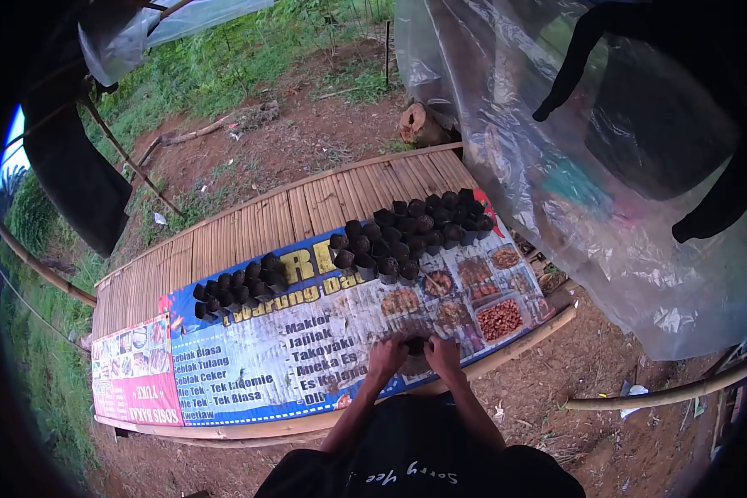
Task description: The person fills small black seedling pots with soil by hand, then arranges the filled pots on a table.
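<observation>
Close to my body, at the near edge of the bamboo table, my left hand (388, 357) and my right hand (443, 355) face each other. Between them is a small black nursery bag (416, 363), gripped from both sides by curled fingers. Its lower part is hard to make out. Farther back on the table stand several similar black bags in tight rows, one large group (407, 232) at the centre right and a smaller group (239, 286) to the left. The ones on the right look filled with dark soil.
A printed food banner (249, 357) covers most of the bamboo slat table (257, 217). Clear plastic sheeting (506, 124) hangs at the right. A cut log (422, 124) lies behind the table, and a bamboo pole (664, 396) crosses at the right. Soil and greenery surround it.
</observation>
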Demonstrator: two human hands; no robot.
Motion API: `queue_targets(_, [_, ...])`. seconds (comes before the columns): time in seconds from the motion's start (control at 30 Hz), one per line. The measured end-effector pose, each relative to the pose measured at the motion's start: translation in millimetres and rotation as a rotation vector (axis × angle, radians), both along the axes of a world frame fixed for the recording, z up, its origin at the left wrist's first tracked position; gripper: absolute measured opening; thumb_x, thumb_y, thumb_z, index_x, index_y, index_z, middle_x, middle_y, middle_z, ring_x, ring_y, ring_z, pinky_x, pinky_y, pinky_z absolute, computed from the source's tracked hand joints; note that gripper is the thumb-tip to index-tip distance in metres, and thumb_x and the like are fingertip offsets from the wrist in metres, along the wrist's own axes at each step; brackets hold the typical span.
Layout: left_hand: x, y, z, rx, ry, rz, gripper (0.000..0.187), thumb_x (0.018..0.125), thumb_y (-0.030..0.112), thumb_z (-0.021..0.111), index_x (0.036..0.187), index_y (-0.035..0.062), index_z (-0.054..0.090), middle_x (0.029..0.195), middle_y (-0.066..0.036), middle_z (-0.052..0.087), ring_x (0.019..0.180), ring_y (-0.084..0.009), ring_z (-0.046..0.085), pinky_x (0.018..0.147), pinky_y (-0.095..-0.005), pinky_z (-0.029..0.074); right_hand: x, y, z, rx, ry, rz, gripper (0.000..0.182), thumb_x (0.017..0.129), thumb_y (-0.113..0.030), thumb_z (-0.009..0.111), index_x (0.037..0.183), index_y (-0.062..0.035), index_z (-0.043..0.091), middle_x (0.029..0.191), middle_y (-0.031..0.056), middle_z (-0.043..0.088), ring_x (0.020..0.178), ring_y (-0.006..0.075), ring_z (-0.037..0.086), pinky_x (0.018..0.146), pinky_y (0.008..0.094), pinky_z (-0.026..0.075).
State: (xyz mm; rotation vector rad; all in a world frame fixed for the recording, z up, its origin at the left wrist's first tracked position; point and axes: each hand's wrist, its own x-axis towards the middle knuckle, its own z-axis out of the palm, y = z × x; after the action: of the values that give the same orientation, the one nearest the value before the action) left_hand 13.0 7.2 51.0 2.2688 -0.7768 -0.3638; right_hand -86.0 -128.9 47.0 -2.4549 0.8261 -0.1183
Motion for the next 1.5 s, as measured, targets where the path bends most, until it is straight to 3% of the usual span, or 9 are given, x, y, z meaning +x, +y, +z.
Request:
queue_targets(0.1, [1, 1, 2, 0.015, -0.044, -0.007, 0.019, 0.075, 0.021, 0.061, 0.089, 0.0091, 0.061, 0.080, -0.020, 0.065, 0.072, -0.0402, 0.063, 0.068, -0.0499, 0.051, -6, 9, 10, -0.069, -0.037, -0.057, 0.033, 0.083, -0.038, 0.058, 0.087, -0.0063, 0.064, 0.083, 0.0197, 0.064, 0.095, 0.0398, 0.055, 0.088, 0.0511, 0.040])
queue_targets(0.3, [8, -5, 15, -0.038, -0.165, -0.028, 0.025, 0.080, 0.025, 0.060, 0.096, 0.0056, 0.055, 0.081, -0.021, 0.065, 0.072, -0.0389, 0.063, 0.067, -0.0502, 0.049, -1, 13, 5, 0.077, 0.310, -0.121, 0.050, 0.082, -0.054, 0.054, 0.093, -0.0080, 0.069, 0.089, 0.0208, 0.067, 0.093, 0.0399, 0.062, 0.088, 0.0488, 0.042])
queue_targets(0.57, [21, -14, 7, 0.089, -0.301, -0.228, 0.020, 0.080, 0.023, 0.056, 0.088, 0.0054, 0.060, 0.076, -0.020, 0.063, 0.071, -0.0388, 0.063, 0.065, -0.0504, 0.049, -2, 8, 1, 0.041, 0.230, -0.106, 0.034, 0.083, -0.037, 0.054, 0.087, -0.0065, 0.068, 0.088, 0.0189, 0.066, 0.096, 0.0382, 0.060, 0.086, 0.0542, 0.041])
queue_targets(0.7, [16, -12, 28, -0.057, -0.208, -0.162, 0.019, 0.077, 0.021, 0.055, 0.085, 0.0051, 0.063, 0.074, -0.021, 0.063, 0.069, -0.0400, 0.062, 0.065, -0.0507, 0.049, -4, 6, 13, -0.108, 0.070, -0.089, 0.032, 0.084, -0.035, 0.055, 0.086, -0.0055, 0.067, 0.086, 0.0203, 0.065, 0.093, 0.0398, 0.058, 0.086, 0.0540, 0.041])
queue_targets(0.77, [13, -9, 13, 0.063, -0.168, -0.133, 0.020, 0.075, 0.017, 0.056, 0.090, 0.0060, 0.063, 0.072, -0.022, 0.063, 0.067, -0.0412, 0.062, 0.066, -0.0504, 0.051, -4, -4, -9, 0.150, 0.065, -0.025, 0.031, 0.084, -0.034, 0.056, 0.087, -0.0045, 0.067, 0.087, 0.0230, 0.064, 0.093, 0.0417, 0.057, 0.087, 0.0530, 0.040])
queue_targets(1.03, [10, -6, 21, 0.055, -0.093, -0.116, 0.021, 0.073, 0.020, 0.058, 0.087, 0.0057, 0.064, 0.077, -0.022, 0.064, 0.072, -0.0404, 0.063, 0.070, -0.0501, 0.051, -5, -10, 1, 0.046, 0.075, 0.006, 0.030, 0.085, -0.034, 0.057, 0.090, -0.0063, 0.066, 0.090, 0.0228, 0.062, 0.099, 0.0413, 0.053, 0.085, 0.0525, 0.041])
queue_targets(1.13, [11, -10, 23, 0.046, -0.102, -0.095, 0.023, 0.073, 0.021, 0.059, 0.089, 0.0056, 0.064, 0.078, -0.022, 0.065, 0.071, -0.0404, 0.063, 0.070, -0.0499, 0.051, 0, -12, 5, -0.067, 0.034, 0.056, 0.027, 0.084, -0.032, 0.057, 0.088, -0.0072, 0.066, 0.085, 0.0223, 0.062, 0.091, 0.0412, 0.056, 0.083, 0.0528, 0.042])
queue_targets(1.23, [6, -6, 20, -0.005, -0.077, -0.057, 0.025, 0.073, 0.022, 0.059, 0.090, 0.0056, 0.064, 0.078, -0.022, 0.065, 0.071, -0.0405, 0.063, 0.070, -0.0499, 0.051, 0, -11, -15, -0.025, -0.175, 0.028, 0.029, 0.083, -0.031, 0.059, 0.077, -0.0030, 0.063, 0.065, 0.0205, 0.060, 0.067, 0.0417, 0.060, 0.061, 0.0485, 0.047])
queue_targets(1.5, [4, 0, 11, -0.046, 0.028, -0.031, 0.023, 0.074, 0.025, 0.062, 0.084, 0.0053, 0.062, 0.074, -0.020, 0.063, 0.068, -0.0395, 0.062, 0.065, -0.0483, 0.050, -6, -11, -15, 0.002, -0.191, -0.015, 0.024, 0.080, -0.025, 0.061, 0.075, -0.0023, 0.064, 0.067, 0.0207, 0.061, 0.069, 0.0415, 0.060, 0.063, 0.0481, 0.047])
